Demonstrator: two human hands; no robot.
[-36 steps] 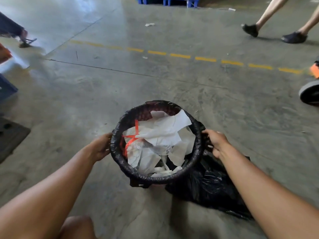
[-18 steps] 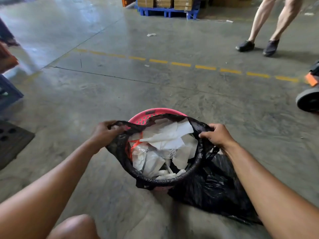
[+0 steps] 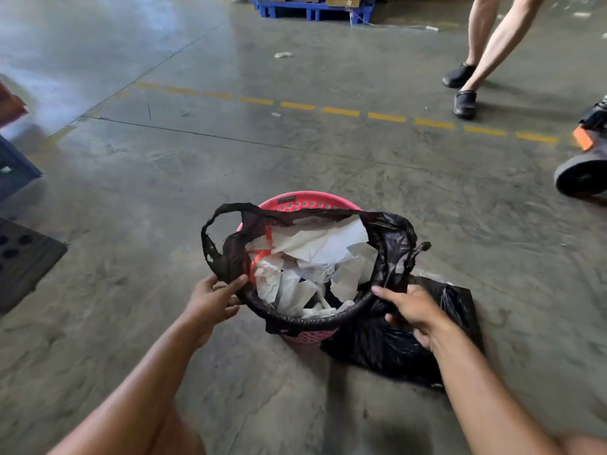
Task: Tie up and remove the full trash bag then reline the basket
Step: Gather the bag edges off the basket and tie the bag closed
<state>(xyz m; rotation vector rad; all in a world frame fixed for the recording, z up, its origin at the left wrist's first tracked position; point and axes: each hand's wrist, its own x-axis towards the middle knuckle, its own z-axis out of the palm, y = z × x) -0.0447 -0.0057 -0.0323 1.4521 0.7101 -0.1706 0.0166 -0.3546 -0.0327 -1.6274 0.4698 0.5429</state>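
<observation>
A pink perforated basket [image 3: 305, 201] stands on the concrete floor, lined with a black trash bag [image 3: 391, 238] full of crumpled white paper [image 3: 315, 247]. The bag's far edge is off the rim and its two handle loops stand free at left and right; its near edge still wraps the rim. My left hand [image 3: 213, 298] pinches the bag edge at the near-left rim. My right hand [image 3: 414, 307] grips the bag edge at the near-right rim. A second black bag [image 3: 387, 353] lies flat on the floor right of the basket, partly under my right hand.
A person's bare legs in black shoes [image 3: 464, 101] stand at the far right. A dark wheel with an orange part [image 3: 581, 172] is at the right edge. A blue pallet with boxes [image 3: 312, 4] is far back. A dark mat [image 3: 23, 257] lies left.
The bag's far edge has come further off the pink rim and both handle loops now stand free. Both hands moved down to the near rim. The person at the back stepped nearer.
</observation>
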